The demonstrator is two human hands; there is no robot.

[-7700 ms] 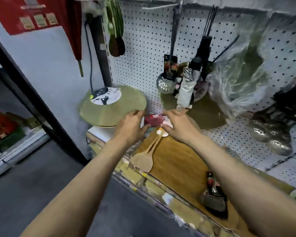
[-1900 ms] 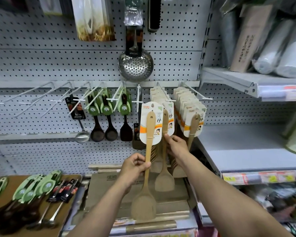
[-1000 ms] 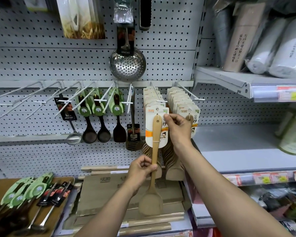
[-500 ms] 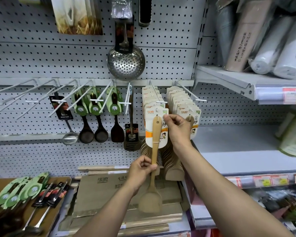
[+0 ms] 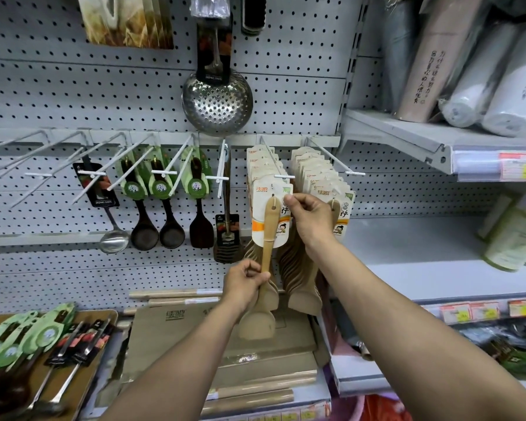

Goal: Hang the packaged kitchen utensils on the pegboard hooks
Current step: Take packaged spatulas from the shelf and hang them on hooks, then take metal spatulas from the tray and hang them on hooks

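A left hand point(image 5: 246, 281) grips a wooden spatula point(image 5: 263, 270) by its handle while the right hand point(image 5: 308, 215) pinches its card point(image 5: 268, 218) beneath a pegboard hook point(image 5: 274, 164).

A single head-worn wide-angle camera faced the pegboard point(image 5: 286, 95) squarely at close range, tilted slightly downward, with both forearms entering from the frame's lower edge.

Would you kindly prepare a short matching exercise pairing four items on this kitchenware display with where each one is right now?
Items:
1. wooden spatula
2. steel skimmer
3. green-carded spoons
4. paper rolls

Places:
A. on the upper right shelf
B. lying on the tray at lower left
C. held in both hands at a hook
D. hanging high on the pegboard

Pairs: 1-C, 2-D, 3-B, 4-A
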